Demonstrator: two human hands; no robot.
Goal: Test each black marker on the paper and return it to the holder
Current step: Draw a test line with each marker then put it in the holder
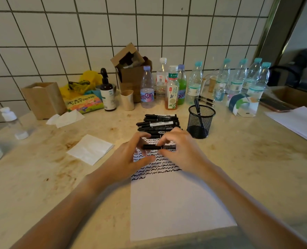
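Holding one black marker (pixel 158 147) level just above the paper (pixel 176 200), the left hand (pixel 131 157) pinches its cap end while the right hand (pixel 178 151) has thumb and fingers clamped on the barrel; I cannot tell whether the cap is coming off or going on. Rows of squiggles fill the sheet's top, yet the mesh holder (pixel 200 122) shows a single marker and the pile (pixel 159 124) beyond stays large, so most testing seems left. Bottles (pixel 172 87) crowd behind, and a napkin (pixel 90 149) lies left, neither blocking the holder

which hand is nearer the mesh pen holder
Right. The right hand, gripping the marker, sits just beside and below the mesh holder; the left hand is farther off, across the marker.
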